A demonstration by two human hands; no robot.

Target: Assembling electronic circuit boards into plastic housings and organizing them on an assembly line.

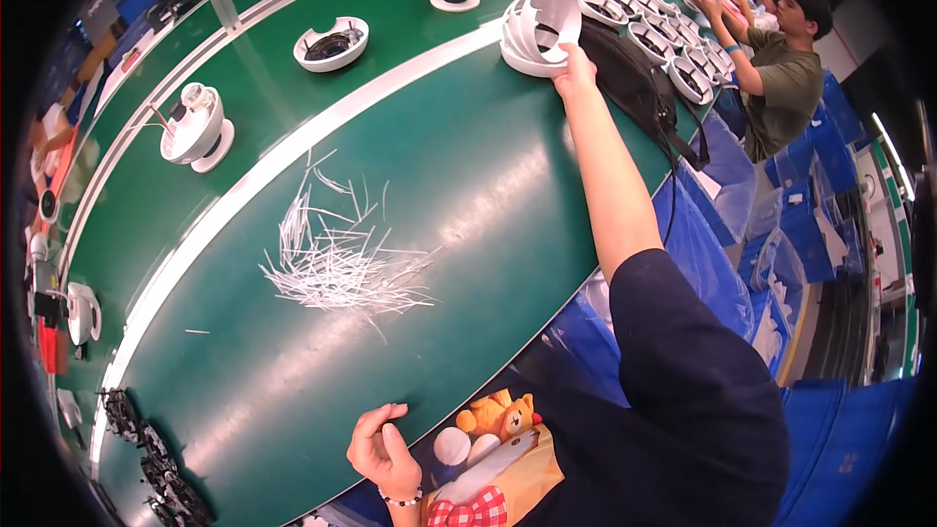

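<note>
My right arm reaches far across the green table, and my right hand (576, 70) is closed on the rim of a white ring-shaped plastic shell (554, 15). That shell sits against several nested white shells (522, 34); how deep the stack goes is partly hidden. At the near table edge, my left hand (386, 454) hangs with loosely bent fingers and the thumb apart, holding nothing. Between the hands, farther left, lies a loose heap of thin white strips (342, 268). A black bag (625, 68) rests just right of my right hand.
Beyond a white rail, the green belt (264, 68) carries white round housings (195, 127) and an open white shell with black parts (332, 44). Many similar shells (649, 39) stand at far right, beside a co-worker (791, 68). Black parts (166, 468) lie at lower left; blue bins (708, 244) line the right.
</note>
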